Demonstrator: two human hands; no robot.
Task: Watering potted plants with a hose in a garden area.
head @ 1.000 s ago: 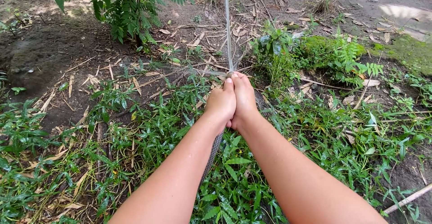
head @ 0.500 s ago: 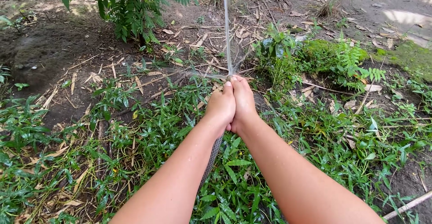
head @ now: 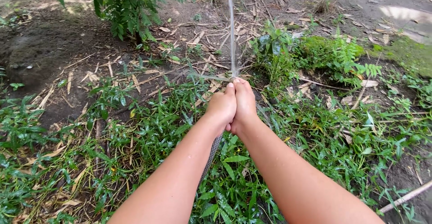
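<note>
Both hands [head: 234, 104] around spraying hose [head: 210, 154]

A grey braided hose [head: 210, 154] runs between the forearms into the clasped hands; a thin water jet [head: 231, 30] shoots straight ahead.

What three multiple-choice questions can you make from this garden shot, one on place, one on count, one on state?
1. Where does the water jet leave from?
A. above the joined hands
B. beside the right elbow
C. under the shrub

2. How many hands grip the hose?
A. none
B. one
C. two

3. How is the water?
A. off
B. spraying in a thin stream
C. pooling in a bucket

Key: 1 A, it rises from the fingertips; 2 C, left hand and right hand clasp together; 3 B, a narrow streak runs away over the soil.
</note>
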